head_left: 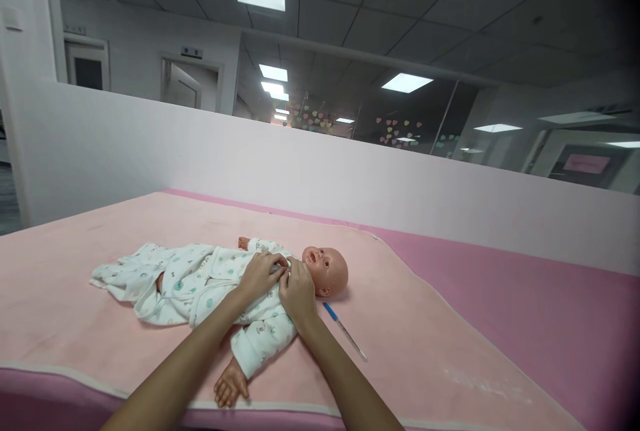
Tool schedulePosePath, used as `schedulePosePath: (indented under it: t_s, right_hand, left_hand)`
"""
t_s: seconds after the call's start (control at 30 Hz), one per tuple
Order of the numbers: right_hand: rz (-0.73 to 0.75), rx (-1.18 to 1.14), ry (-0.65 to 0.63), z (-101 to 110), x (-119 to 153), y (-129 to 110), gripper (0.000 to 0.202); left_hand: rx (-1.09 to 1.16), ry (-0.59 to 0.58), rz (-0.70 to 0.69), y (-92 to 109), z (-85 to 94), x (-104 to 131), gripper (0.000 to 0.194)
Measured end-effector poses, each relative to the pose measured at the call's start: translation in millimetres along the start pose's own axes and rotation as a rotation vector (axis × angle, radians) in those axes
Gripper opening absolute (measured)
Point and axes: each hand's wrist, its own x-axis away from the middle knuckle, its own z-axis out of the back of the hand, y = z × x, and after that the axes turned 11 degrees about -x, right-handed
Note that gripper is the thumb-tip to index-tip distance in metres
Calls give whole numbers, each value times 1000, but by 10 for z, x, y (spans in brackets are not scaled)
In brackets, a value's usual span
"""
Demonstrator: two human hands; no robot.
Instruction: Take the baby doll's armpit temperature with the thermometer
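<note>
A baby doll [327,271] lies on its back with its head to the right, dressed in a white printed baby outfit [200,277]. At the doll's neckline, my left hand [261,276] and my right hand [299,289] meet, fingers bent and pinched close together. Something small and greyish shows between the fingertips; what it is I cannot make out. The collar there is mostly hidden by my hands. One sleeved doll arm [265,344] stretches toward me, its bare hand near the front edge. The outfit's leg part lies loosely spread at left.
A pen with a blue cap [345,331] lies beside the doll's head. Under everything is a peach-pink mat [425,364] on a darker pink padded surface [550,304]. A low white wall [300,164] with glass above runs along the back.
</note>
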Motion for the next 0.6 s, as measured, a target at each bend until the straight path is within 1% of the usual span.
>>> schedulePosePath:
  t_s: [0.1, 0.27, 0.4, 0.5, 0.6]
  right_hand:
    - [-53, -109, 38, -18, 3, -2, 27]
    - [-65, -293, 108, -53, 32, 43, 28]
    - [-83, -380, 197, -53, 48, 66, 26]
    - [-96, -435, 197, -40, 47, 66, 22]
    - [-98, -466, 197, -32, 44, 66, 20]
  left_hand:
    - [35, 4, 1, -3, 2, -5, 21]
    - [100, -12, 33, -28, -4, -31, 25]
    - [282, -88, 73, -69, 8, -55, 28]
    - [423, -157, 94, -92, 33, -61, 30]
    - [484, -179, 90, -86, 67, -55, 31]
